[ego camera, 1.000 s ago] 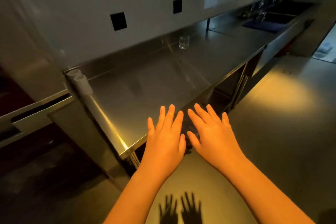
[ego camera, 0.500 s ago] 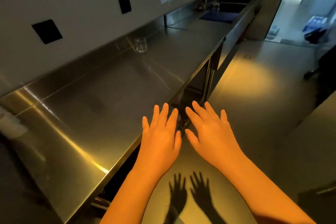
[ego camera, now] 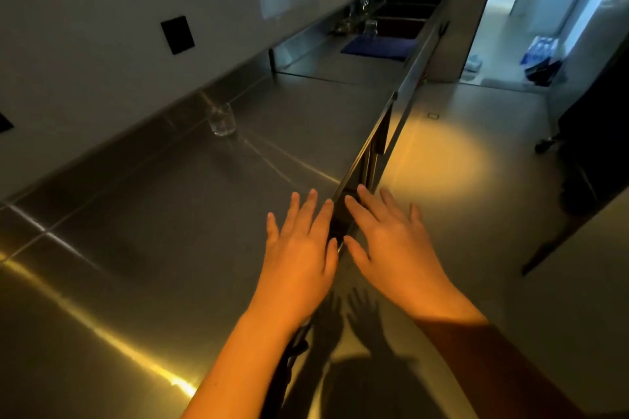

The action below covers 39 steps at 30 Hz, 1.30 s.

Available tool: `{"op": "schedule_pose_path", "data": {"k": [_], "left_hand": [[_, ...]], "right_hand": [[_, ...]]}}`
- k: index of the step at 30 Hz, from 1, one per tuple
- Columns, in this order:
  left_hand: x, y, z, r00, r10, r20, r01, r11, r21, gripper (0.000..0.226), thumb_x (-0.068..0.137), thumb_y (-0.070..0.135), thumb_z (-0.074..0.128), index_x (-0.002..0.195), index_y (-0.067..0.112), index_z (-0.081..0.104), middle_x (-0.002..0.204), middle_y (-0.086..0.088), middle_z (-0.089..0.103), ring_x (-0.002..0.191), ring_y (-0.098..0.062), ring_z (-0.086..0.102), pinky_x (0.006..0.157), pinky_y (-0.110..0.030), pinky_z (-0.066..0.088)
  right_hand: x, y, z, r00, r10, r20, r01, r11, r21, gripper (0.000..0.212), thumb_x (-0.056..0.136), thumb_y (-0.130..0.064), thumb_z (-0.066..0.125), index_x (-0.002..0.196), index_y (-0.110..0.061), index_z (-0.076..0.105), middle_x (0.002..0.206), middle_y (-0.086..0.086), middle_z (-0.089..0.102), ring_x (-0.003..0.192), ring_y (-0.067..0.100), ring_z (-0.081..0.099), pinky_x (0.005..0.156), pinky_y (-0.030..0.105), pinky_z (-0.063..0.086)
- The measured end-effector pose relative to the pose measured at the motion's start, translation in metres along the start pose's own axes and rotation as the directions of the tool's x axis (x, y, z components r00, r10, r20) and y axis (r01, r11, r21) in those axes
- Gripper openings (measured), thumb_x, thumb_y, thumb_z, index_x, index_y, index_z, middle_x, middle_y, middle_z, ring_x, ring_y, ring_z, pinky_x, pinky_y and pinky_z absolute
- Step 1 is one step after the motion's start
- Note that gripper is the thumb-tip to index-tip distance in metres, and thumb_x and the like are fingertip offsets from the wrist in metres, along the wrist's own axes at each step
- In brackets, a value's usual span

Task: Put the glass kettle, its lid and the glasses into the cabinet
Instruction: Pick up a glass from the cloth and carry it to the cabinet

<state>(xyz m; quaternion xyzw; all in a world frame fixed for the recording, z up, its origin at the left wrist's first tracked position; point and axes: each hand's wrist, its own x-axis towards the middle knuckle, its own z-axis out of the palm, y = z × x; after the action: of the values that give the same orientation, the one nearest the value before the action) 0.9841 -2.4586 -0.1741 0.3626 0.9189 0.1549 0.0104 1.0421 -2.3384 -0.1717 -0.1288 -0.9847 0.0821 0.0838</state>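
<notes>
The left hand [ego camera: 299,255] and the right hand [ego camera: 391,241] are held out flat side by side, fingers spread, holding nothing; the left is above the front edge of the counter [ego camera: 153,214], the right just past it over the floor. One glass [ego camera: 223,120] stands upright near the counter's back edge, close to the wall and well apart from both hands. Something clear [ego camera: 371,26] stands at the far end by the blue cloth [ego camera: 381,46]; whether it is kettle or glass cannot be told. The likely trouble is the dim light on reflective steel: a misjudged reach could knock the glass against the wall, and a loose grip could let it slip.
</notes>
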Motion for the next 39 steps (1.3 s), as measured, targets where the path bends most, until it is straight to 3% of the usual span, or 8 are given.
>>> {"op": "schedule_pose_path", "data": {"k": [3, 13, 16, 19, 26, 32, 35, 39], "left_hand": [[0.035, 0.008, 0.008, 0.999, 0.01, 0.033, -0.01, 1.0, 0.018, 0.056, 0.1, 0.032, 0.029, 0.149, 0.026, 0.004, 0.157, 0.004, -0.006, 0.142, -0.015, -0.016, 0.113, -0.041, -0.007], [0.178, 0.083, 0.046, 1.0, 0.027, 0.008, -0.027, 1.0, 0.007, 0.055, 0.1, 0.035, 0.029, 0.148, 0.028, 0.003, 0.157, 0.004, -0.006, 0.142, -0.014, -0.016, 0.106, -0.035, -0.015], [0.226, 0.111, 0.058, 0.999, 0.032, 0.003, -0.033, 0.998, 0.045, 0.056, 0.099, 0.037, 0.028, 0.148, 0.028, 0.002, 0.157, 0.004, -0.008, 0.142, -0.014, -0.014, 0.109, -0.035, -0.011], [0.269, 0.131, 0.067, 1.0, 0.009, 0.02, -0.01, 0.998, 0.062, 0.057, 0.099, 0.038, 0.027, 0.148, 0.027, 0.0, 0.157, 0.003, -0.009, 0.142, -0.015, -0.014, 0.111, -0.036, -0.01], [0.351, 0.15, 0.092, 0.996, -0.012, 0.083, 0.003, 0.993, 0.114, 0.059, 0.099, 0.041, 0.023, 0.148, 0.025, -0.005, 0.156, 0.002, -0.012, 0.143, -0.017, -0.014, 0.114, -0.042, -0.003], [0.447, 0.142, 0.113, 0.996, 0.009, 0.087, -0.018, 0.995, 0.095, 0.063, 0.092, 0.049, 0.01, 0.149, 0.022, -0.003, 0.157, 0.0, -0.009, 0.144, -0.019, -0.011, 0.115, -0.043, -0.001], [0.507, 0.134, 0.127, 0.997, 0.08, 0.007, -0.081, 0.995, 0.064, 0.063, 0.093, 0.042, 0.024, 0.148, 0.015, 0.016, 0.156, -0.009, 0.011, 0.144, -0.028, 0.007, 0.112, -0.052, 0.009], [0.594, 0.123, 0.133, 0.963, 0.238, -0.128, -0.223, 0.967, 0.12, 0.058, 0.085, 0.041, 0.038, 0.129, 0.005, 0.053, 0.133, -0.019, 0.052, 0.121, -0.039, 0.049, 0.089, -0.063, 0.037]], "right_hand": [[0.023, 0.027, 0.001, 1.0, 0.019, 0.008, -0.019, 0.999, 0.025, 0.059, 0.096, -0.036, 0.04, 0.148, -0.025, 0.016, 0.157, -0.001, 0.007, 0.144, 0.023, 0.002, 0.113, 0.048, 0.007], [0.115, 0.166, -0.003, 0.998, 0.066, 0.017, -0.066, 0.998, -0.018, 0.059, 0.097, -0.044, 0.032, 0.148, -0.027, 0.009, 0.157, -0.003, 0.001, 0.144, 0.022, -0.002, 0.114, 0.047, 0.004], [0.143, 0.214, -0.002, 0.996, 0.016, -0.085, -0.019, 0.999, -0.04, 0.058, 0.092, -0.038, 0.051, 0.143, -0.016, 0.034, 0.151, 0.01, 0.027, 0.139, 0.034, 0.025, 0.107, 0.057, 0.02], [0.169, 0.254, 0.004, 0.971, -0.034, -0.235, 0.015, 0.997, -0.082, 0.049, 0.075, -0.034, 0.068, 0.116, -0.007, 0.064, 0.121, 0.018, 0.061, 0.109, 0.041, 0.058, 0.081, 0.065, 0.041], [0.226, 0.322, 0.017, 0.97, 0.005, -0.243, -0.025, 0.996, -0.082, 0.06, 0.06, -0.031, 0.085, 0.113, -0.009, 0.066, 0.116, 0.016, 0.064, 0.104, 0.041, 0.061, 0.075, 0.064, 0.043], [0.305, 0.369, 0.028, 0.963, 0.021, -0.269, -0.044, 0.996, -0.082, 0.052, 0.072, -0.042, 0.053, 0.11, -0.009, 0.067, 0.114, 0.016, 0.065, 0.103, 0.041, 0.061, 0.075, 0.063, 0.044], [0.353, 0.396, 0.03, 0.956, 0.049, -0.29, -0.085, 0.99, -0.113, 0.049, 0.073, -0.039, 0.059, 0.11, -0.008, 0.067, 0.114, 0.018, 0.065, 0.103, 0.042, 0.061, 0.074, 0.066, 0.043], [0.429, 0.418, 0.026, 0.941, 0.085, -0.328, -0.133, 0.983, -0.125, 0.06, 0.06, -0.03, 0.085, 0.111, -0.007, 0.066, 0.115, 0.019, 0.064, 0.104, 0.044, 0.06, 0.074, 0.067, 0.042]]}}
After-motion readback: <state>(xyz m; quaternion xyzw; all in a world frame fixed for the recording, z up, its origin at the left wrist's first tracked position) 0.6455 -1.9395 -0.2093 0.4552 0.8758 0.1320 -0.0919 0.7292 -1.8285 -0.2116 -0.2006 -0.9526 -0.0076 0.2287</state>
